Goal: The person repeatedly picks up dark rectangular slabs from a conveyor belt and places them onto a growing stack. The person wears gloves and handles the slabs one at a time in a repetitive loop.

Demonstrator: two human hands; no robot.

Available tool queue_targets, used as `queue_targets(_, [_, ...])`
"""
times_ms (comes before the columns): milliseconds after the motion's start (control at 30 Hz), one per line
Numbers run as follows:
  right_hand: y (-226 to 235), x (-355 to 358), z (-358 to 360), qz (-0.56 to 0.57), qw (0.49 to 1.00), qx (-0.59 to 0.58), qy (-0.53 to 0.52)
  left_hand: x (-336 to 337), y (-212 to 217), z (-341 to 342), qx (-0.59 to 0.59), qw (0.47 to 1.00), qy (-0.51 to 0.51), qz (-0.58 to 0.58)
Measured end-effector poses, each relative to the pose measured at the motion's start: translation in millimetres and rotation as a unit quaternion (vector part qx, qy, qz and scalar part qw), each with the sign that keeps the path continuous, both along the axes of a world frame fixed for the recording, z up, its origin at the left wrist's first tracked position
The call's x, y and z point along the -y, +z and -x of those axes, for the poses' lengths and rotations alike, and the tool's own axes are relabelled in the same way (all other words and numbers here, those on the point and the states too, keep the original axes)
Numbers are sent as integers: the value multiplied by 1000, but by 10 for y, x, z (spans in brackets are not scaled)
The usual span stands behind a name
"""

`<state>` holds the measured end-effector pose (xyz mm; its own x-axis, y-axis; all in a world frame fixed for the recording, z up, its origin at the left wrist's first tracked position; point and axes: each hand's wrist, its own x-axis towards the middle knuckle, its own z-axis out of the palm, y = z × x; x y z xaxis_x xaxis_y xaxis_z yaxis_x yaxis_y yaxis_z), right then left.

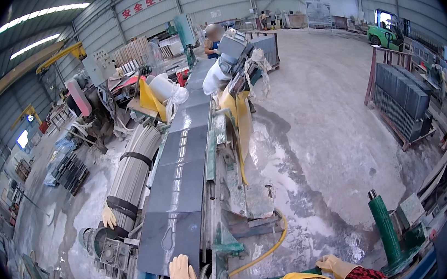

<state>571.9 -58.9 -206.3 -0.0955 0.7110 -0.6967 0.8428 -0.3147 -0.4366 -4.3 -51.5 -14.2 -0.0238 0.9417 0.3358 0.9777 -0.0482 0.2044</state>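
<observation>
Possibly, the outstretched, empty left hand could be pinched if the nearest slab is shifted, while the right hand's grip cannot be told.

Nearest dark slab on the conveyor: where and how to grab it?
Probably by the near edge, coming from the near side, one hand toward each corner. The nearest slab lies flat, its far edge close against the next slab, with no visible finger room there. The near edge faces the wearer, and the left hand is at its right part.
</observation>
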Motion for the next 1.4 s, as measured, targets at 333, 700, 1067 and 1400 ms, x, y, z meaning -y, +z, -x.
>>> queue_targets(333, [20, 9, -22, 31, 997, -21, -68, 75, 73, -14, 31, 998, 16, 48])
queue_targets(700, [-56, -64, -43, 15, 1000, 21, -7, 163, -50, 11, 1, 1000, 3, 0])
queue_targets(1067, [42, -27, -59, -43, 998, 25, 27, 229, -71, 48, -33, 999, -10, 18])
queue_targets(1400, [-407, -17, -151, -68, 991, 71, 94, -498, -348, 51, -4, 997, -70, -25])
